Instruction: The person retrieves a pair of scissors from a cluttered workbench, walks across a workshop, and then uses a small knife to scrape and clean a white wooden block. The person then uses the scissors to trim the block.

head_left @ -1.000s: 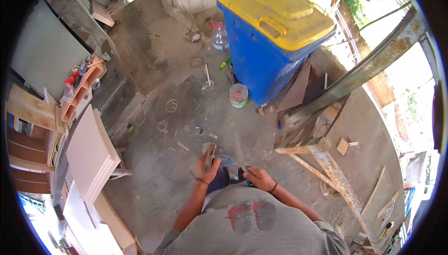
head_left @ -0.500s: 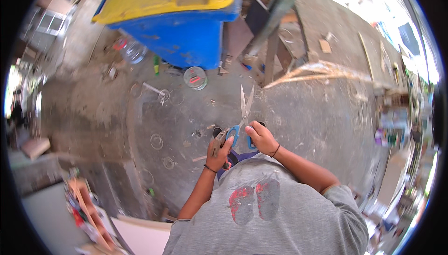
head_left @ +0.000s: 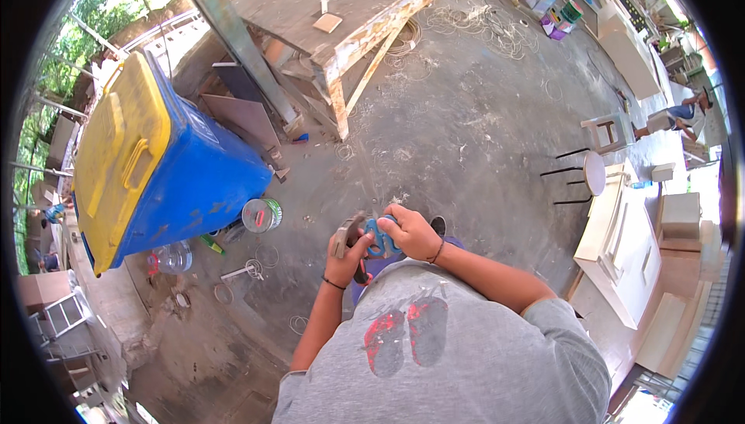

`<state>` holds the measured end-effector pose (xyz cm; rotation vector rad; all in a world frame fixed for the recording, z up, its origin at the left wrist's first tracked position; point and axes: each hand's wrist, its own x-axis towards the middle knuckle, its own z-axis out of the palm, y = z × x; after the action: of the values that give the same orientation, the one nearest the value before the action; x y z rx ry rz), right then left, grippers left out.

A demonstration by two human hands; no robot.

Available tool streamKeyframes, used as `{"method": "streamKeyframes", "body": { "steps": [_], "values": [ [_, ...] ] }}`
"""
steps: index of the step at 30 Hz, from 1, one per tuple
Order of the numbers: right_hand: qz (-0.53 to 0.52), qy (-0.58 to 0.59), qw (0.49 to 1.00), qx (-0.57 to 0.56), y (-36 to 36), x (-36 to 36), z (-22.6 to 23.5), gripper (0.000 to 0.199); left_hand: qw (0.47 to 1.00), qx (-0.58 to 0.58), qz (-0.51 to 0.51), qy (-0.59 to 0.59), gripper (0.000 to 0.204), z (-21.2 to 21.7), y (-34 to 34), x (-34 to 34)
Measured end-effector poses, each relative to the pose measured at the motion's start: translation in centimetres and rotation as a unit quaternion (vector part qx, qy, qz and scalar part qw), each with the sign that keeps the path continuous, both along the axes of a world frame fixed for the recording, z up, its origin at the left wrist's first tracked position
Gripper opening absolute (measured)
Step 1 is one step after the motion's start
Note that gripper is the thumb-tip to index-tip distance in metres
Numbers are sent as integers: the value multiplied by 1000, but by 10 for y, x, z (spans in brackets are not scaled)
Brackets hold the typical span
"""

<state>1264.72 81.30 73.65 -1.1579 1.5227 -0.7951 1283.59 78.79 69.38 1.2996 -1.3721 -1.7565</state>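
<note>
Both my hands are close together in front of my shirt, low in the middle of the view. My left hand [head_left: 353, 251] is closed around a worn metal-headed tool [head_left: 341, 239] with a red and black grip, which looks like a hammer. Its thumb is against the blue handles of the scissors [head_left: 379, 239]. My right hand [head_left: 413, 233] grips those scissors by the handles from the other side. The blades are hard to make out, so I cannot tell which way they point.
At left stands a blue bin [head_left: 209, 168] with a yellow lid [head_left: 116, 160]. Beside it lie a clear tub [head_left: 261, 215] and a plastic bottle [head_left: 174, 257]. Ahead is a wooden table [head_left: 341, 59] by a metal post [head_left: 225, 28]. A round stool [head_left: 593, 173] and a distant person [head_left: 681, 113] are at right.
The view has swung right, so the bin now sits farther left. The scissors' blades, spread and pointing away before, no longer show clearly. My right hand has moved closer to my left.
</note>
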Motion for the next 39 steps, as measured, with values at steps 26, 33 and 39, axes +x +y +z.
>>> {"method": "streamKeyframes", "body": {
  "steps": [26,33,39],
  "values": [
    [-363,-118,919,-94,201,-315,-10,32,945,-96,-304,-75,27,44,104,-390],
    [-426,-57,899,-87,210,-395,-18,31,917,-97,-386,-30,30,33,97,-489],
    [-370,-6,927,-54,194,-480,-22,32,863,-67,-500,-29,33,9,51,-567]
  ]
}}
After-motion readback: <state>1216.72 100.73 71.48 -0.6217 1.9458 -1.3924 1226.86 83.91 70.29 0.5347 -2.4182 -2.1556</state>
